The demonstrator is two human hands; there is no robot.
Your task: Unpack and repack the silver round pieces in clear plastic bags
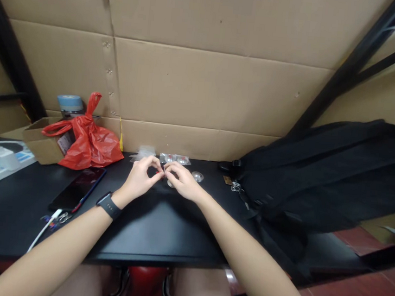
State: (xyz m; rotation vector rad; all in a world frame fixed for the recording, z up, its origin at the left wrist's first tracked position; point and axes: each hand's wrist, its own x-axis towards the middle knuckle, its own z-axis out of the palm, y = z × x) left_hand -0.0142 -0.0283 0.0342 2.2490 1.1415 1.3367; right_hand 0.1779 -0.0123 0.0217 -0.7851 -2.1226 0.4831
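Note:
My left hand (141,179), with a dark watch on its wrist, meets my right hand (184,182) above the far middle of the black table. Thumb and fingers are pinched on both hands, their tips nearly touching. A small, thin, reddish and pale piece (163,171) shows between the fingertips, too small and blurred to name. Just under my right fingers lies a small round disc (170,184), partly covered. To the right of that hand sits a clear round plastic piece (198,177). Behind the hands are clear blister packs (174,159) with round domes, and thin clear plastic bags (144,152).
A red plastic bag (91,145), a cardboard box (42,144) and a phone (78,187) with a white cable (45,228) lie to the left, near a power strip (5,166). A black backpack (324,174) fills the right. Cardboard (196,87) walls the back.

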